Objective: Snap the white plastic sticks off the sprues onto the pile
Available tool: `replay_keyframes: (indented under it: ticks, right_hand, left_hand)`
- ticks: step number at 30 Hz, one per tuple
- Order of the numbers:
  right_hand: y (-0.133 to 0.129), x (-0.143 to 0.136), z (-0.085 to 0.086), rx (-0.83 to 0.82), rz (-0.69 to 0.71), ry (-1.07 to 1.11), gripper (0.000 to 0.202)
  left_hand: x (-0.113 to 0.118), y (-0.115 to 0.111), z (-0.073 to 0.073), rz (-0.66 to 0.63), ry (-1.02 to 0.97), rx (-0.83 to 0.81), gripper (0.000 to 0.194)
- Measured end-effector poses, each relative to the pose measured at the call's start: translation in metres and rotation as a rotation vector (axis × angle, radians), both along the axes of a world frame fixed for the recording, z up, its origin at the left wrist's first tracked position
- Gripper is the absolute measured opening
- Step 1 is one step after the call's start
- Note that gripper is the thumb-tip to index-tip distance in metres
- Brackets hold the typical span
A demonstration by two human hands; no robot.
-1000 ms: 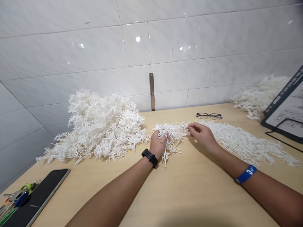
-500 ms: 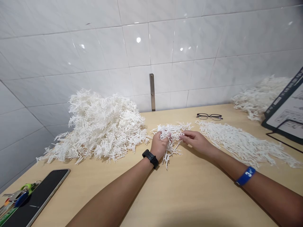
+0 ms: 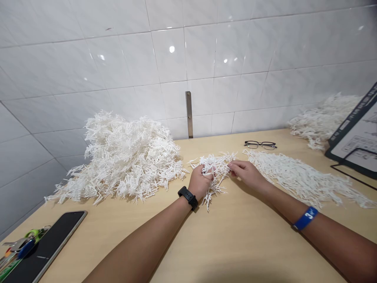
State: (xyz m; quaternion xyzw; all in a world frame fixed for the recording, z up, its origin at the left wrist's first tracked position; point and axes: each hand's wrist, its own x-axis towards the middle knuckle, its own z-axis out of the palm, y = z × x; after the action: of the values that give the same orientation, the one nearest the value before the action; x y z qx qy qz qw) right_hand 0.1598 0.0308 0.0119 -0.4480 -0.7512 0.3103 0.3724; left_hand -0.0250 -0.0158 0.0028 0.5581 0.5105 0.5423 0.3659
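Observation:
My left hand (image 3: 201,181), with a black watch on its wrist, is closed around a loose bunch of white branching strands (image 3: 216,162) at the middle of the table. Thumb and fingers of my right hand (image 3: 245,173) pinch strand tips at the bunch's right side. A large heap of similar white strands (image 3: 126,157) rises to the left of my hands. Right of them, a flatter layer of white strands (image 3: 297,175) lies spread toward the right edge.
Black-rimmed glasses (image 3: 260,145) lie behind the flat layer. A phone (image 3: 50,243) with keys (image 3: 22,245) rests at the lower left. Another white pile (image 3: 321,118) and a dark-framed board (image 3: 357,137) stand at the right. A tiled wall (image 3: 235,47) backs the table (image 3: 212,239).
My right hand has shifted slightly right, still pinching at the bunch's edge. My left hand has moved a little right with the bunch in it.

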Motion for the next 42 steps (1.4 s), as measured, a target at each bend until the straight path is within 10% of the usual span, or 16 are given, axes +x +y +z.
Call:
replay_keyframes:
  ticks: [13,42]
  right_hand:
    - [0.009,0.002,-0.006,-0.207,-0.098,0.319,0.031]
    - [0.012,-0.002,-0.016,-0.258,-0.221,0.267,0.023]
  left_hand:
    - [-0.001,-0.004,-0.003,-0.155,0.369,0.006,0.033]
    - [0.012,-0.021,0.005,-0.291,0.891,0.121,0.020]
